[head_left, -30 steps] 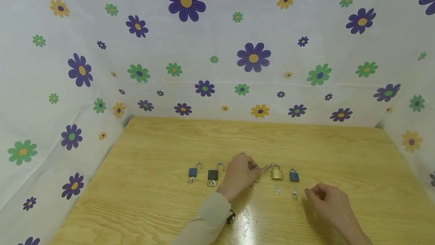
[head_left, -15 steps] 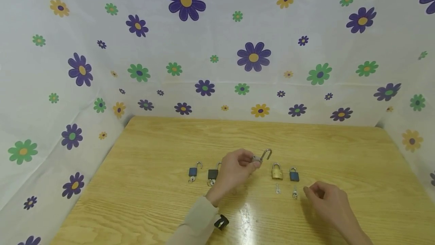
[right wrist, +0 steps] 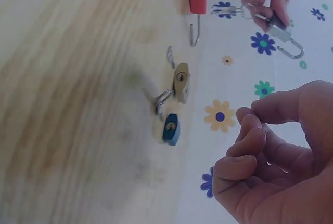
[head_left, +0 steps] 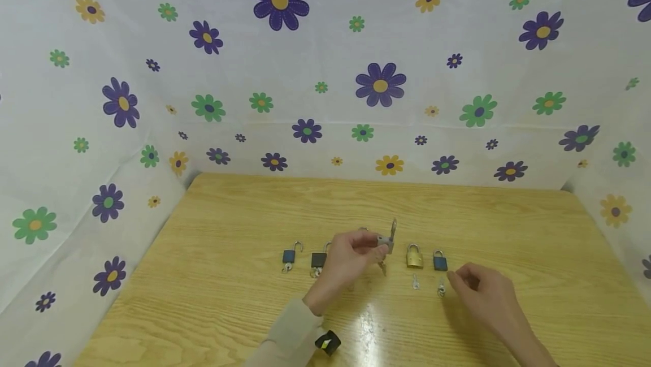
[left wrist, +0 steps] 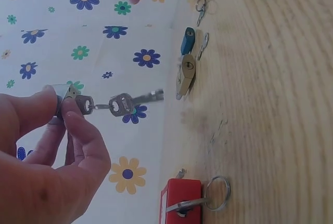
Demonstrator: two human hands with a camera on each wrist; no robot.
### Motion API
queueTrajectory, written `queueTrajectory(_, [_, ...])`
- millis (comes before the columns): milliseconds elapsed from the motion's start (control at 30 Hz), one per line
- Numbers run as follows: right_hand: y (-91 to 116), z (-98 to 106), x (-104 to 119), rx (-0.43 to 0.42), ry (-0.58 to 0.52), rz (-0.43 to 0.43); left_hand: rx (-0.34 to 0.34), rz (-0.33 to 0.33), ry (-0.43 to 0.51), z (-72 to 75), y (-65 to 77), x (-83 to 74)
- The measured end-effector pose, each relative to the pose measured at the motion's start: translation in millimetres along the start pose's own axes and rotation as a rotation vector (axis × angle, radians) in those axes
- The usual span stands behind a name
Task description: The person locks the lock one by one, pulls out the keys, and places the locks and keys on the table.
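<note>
My left hand [head_left: 351, 259] pinches a small grey padlock [head_left: 385, 242] between thumb and fingers, raised over the table. Its shackle is swung open, as the right wrist view shows. A key sits in its lock, with a second key [left wrist: 122, 104] dangling from the ring. Just right of it, a gold padlock [head_left: 414, 258] and a blue padlock [head_left: 440, 262] lie with shackles closed, keys [head_left: 416, 282] in front of them. Near the blue one's keys [head_left: 441, 288] hovers my right hand [head_left: 483, 290], fingers loosely curled around nothing.
On the left lie a blue padlock [head_left: 289, 257] and a black padlock [head_left: 319, 260], unlocked, keys in them. A red padlock [left wrist: 183, 203] with a key inserted is mostly hidden behind my left hand in the head view. Flowered cloth [head_left: 315, 61] surrounds the wooden table [head_left: 229, 299].
My left hand has lifted the grey padlock from the table and turned it, so the shackle points up and the keys hang below. My right hand has shifted slightly left and away from me.
</note>
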State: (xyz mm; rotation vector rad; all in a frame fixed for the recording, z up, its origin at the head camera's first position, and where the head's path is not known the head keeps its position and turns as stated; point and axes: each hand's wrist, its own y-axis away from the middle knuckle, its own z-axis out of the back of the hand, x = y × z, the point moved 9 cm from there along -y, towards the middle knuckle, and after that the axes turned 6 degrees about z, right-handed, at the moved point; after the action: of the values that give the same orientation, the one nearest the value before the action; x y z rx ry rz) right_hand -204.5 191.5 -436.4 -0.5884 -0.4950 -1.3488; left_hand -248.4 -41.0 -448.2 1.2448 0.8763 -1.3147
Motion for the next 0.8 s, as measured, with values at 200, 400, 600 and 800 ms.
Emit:
queueTrajectory(200, [-8.2, 1.2, 20.1, -0.013, -0.036, 0.035, -0.009, -0.045, -0.004, -1.8, 4.5, -3.4])
queueTrajectory(400, [-16.3, 1.8, 45.1, -0.058, -0.076, 0.115, -0.014, -0.044, -0.017, -2.4, 21.2, -28.8])
queueTrajectory(600, [-25.7, 2.4, 67.0, -0.121, -0.106, 0.218, -0.003, -0.094, -0.031, -5.2, 24.1, -34.1])
queueTrajectory(800, [-34.3, 0.9, 82.6, -0.139, -0.112, 0.262, 0.012, -0.113, -0.024, -10.5, 17.8, -20.6])
